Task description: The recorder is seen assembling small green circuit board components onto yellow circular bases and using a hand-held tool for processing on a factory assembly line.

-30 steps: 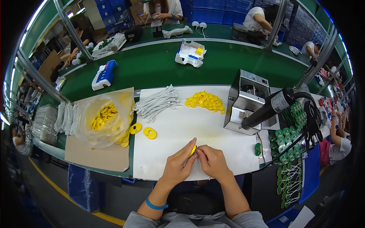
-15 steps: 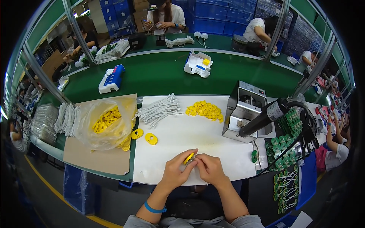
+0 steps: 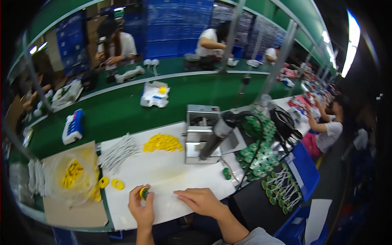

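My left hand is closed on a yellow plastic part with a green circuit board in it, held upright between thumb and fingers above the white work surface. To its right, my right hand is apart from it, index finger stretched out to the left, with nothing visible in the fingers. Two loose yellow oval parts lie left of my hands, the nearer one a yellow part with a hole. Beyond my hands are a pile of small yellow pieces and a bundle of white cables.
A metal machine with a black cylindrical tool stands beyond my right hand. Green circuit boards are heaped beside it; boards with white wires lie nearer. A plastic bag of yellow parts sits on cardboard at left. Co-workers sit across the green conveyor.
The view has swung to the right. My hands, together around the yellow part before, have come apart; the part stays in my left hand, and its green board now shows.
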A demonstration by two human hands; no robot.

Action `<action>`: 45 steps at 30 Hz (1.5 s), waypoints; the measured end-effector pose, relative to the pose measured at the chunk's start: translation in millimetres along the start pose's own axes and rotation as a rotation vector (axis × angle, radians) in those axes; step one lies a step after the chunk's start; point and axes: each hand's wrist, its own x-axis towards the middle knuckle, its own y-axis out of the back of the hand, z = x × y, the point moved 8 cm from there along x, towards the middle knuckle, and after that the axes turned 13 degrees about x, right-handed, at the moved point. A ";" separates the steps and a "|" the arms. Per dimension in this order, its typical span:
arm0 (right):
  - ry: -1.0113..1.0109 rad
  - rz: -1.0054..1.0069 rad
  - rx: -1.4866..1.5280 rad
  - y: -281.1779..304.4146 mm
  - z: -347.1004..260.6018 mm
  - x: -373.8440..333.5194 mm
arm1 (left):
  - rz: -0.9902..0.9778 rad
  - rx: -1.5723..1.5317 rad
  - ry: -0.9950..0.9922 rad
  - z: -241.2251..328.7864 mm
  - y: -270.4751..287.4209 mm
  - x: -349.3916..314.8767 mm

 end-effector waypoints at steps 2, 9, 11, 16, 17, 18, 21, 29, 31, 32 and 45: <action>0.040 -0.081 -0.004 10.8 -0.7 -12.8 | -0.016 -0.025 0.033 13.0 -15.8 -6.8; -0.374 -0.505 0.937 9.4 27.0 -55.3 | -0.433 -0.574 0.211 31.7 -43.5 -32.5; -0.377 -0.521 1.170 10.0 19.2 -62.6 | -0.576 -0.655 0.189 1.4 -41.5 -47.8; -0.267 -0.734 1.419 -1.2 -11.9 -79.8 | -0.721 -0.545 0.159 1.8 -37.9 -67.1; -0.260 -0.726 1.416 -3.3 -16.6 -79.3 | -0.788 -0.684 0.152 14.1 -38.0 -69.3; -0.320 -0.709 1.352 -8.2 -17.3 -79.6 | -0.753 -0.788 0.133 24.6 -35.8 -71.5; -0.365 -0.697 1.228 -14.9 -22.5 -81.4 | -0.693 -0.892 0.120 37.1 -24.6 -76.3; -0.271 -0.585 1.123 6.0 -21.9 -90.3 | -0.650 -0.937 0.142 55.2 -25.0 -79.0; -0.280 -0.553 1.172 8.3 -9.1 -98.0 | -0.618 -1.147 0.162 65.0 -26.0 -76.0; -0.233 -0.448 1.284 14.2 -5.0 -99.9 | -0.643 -1.235 0.196 78.5 -30.3 -77.6; -0.182 0.119 0.468 96.4 1.6 -157.3 | -0.514 -0.645 0.141 82.3 -158.4 -147.1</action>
